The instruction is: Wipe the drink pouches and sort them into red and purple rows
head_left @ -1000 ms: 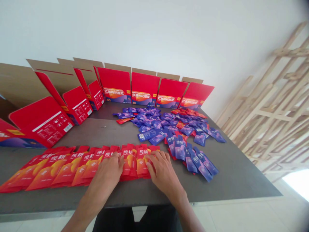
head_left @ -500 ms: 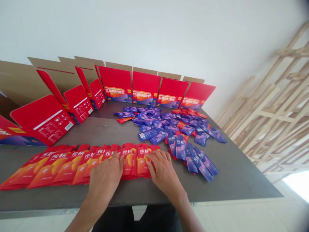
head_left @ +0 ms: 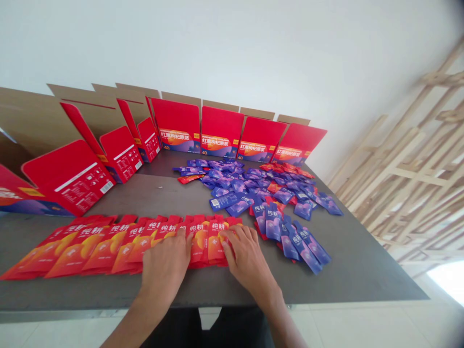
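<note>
A long row of overlapping red-and-orange sachets [head_left: 107, 246] lies along the front of the table. My left hand [head_left: 166, 261] is over the right part of this row, its fingers curled down onto the sachets and its thumb along one of them. At the row's right end, my right hand [head_left: 250, 256] has bent fingers and thumb closed on the edge of the last red sachets. Between my hands, a few red sachets [head_left: 216, 241] lie face up. My fingertips are partly hidden among the packs.
Several open red cartons [head_left: 181, 125] stand along the back and left of the grey table [head_left: 355, 270]. A loose pile of purple sachets [head_left: 232, 181], with some red ones mixed in, spreads over the middle right. Wooden racks [head_left: 402, 169] are beyond the right edge.
My left hand has shifted slightly right along the row, closer to my right hand. My right hand stays at the row's end. The whole view has moved a little.
</note>
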A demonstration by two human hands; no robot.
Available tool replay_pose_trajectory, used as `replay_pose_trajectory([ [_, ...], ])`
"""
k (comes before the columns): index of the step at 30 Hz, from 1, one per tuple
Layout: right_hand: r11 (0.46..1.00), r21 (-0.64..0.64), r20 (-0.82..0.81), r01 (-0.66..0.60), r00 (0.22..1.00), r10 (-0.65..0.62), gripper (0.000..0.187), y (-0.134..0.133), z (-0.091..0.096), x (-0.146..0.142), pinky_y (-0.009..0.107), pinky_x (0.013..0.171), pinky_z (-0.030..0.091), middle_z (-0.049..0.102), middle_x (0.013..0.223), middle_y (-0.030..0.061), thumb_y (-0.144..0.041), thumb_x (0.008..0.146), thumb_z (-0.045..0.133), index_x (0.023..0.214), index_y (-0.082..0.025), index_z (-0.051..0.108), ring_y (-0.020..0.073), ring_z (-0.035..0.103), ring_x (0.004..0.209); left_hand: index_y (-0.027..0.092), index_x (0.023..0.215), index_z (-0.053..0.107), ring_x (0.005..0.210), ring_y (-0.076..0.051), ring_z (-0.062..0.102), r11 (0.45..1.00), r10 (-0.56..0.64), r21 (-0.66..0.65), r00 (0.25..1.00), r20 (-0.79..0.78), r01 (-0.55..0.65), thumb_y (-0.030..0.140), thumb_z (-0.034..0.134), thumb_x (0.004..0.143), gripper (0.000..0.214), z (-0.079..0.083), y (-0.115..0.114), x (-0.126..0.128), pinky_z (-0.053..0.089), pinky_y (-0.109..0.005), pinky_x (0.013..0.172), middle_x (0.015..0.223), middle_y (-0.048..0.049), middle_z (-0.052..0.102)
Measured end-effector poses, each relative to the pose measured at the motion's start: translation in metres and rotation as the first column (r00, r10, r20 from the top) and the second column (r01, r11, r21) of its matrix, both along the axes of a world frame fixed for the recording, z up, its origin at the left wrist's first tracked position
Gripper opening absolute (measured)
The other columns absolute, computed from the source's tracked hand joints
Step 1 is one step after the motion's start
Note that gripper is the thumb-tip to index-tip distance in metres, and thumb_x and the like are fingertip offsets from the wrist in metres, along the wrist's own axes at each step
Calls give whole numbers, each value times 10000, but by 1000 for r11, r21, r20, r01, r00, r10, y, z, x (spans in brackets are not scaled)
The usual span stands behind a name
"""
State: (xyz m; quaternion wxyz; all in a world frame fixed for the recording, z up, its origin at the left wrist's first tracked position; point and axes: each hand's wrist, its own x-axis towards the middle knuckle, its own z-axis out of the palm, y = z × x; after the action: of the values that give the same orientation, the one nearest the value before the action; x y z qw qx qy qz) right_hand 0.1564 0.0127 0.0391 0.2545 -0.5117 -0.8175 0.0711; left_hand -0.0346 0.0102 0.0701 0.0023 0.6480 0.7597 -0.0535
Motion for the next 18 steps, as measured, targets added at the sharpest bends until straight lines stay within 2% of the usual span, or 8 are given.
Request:
replay_pose_trajectory([
  [5, 1000, 8, -10, 4, 1000, -4, 257, -1, 0, 0, 510, 1090, 428, 673, 1261, 109, -210, 1063, 503, 1252, -220, 677, 289, 577, 1211, 136, 1192, 685, 872, -345, 779, 999, -17, 37, 1000, -2, 17, 338, 282, 1099, 461, 0, 1, 2, 588, -407, 661, 945, -149, 790],
  [13, 1000, -2, -30, -5, 1000, 5, 263, -1, 1, 3, 522, 1085, 447, 660, 1304, 112, -249, 1077, 506, 1288, -223, 660, 297, 570, 1225, 163, 1243, 666, 1060, -332, 742, 991, -70, 120, 995, 71, 61, 332, 336, 1089, 402, 0, 0, -5, 601, -406, 712, 1186, -143, 762],
  [18, 999, -45, -42, -24, 999, 23, 268, -1, 2, 5, 516, 1085, 450, 651, 1320, 109, -268, 1086, 502, 1309, -225, 644, 294, 564, 1233, 182, 1235, 677, 1041, -323, 746, 988, -77, 139, 994, 83, 65, 304, 308, 1088, 415, 0, -2, -5, 584, -388, 722, 1157, -129, 772],
])
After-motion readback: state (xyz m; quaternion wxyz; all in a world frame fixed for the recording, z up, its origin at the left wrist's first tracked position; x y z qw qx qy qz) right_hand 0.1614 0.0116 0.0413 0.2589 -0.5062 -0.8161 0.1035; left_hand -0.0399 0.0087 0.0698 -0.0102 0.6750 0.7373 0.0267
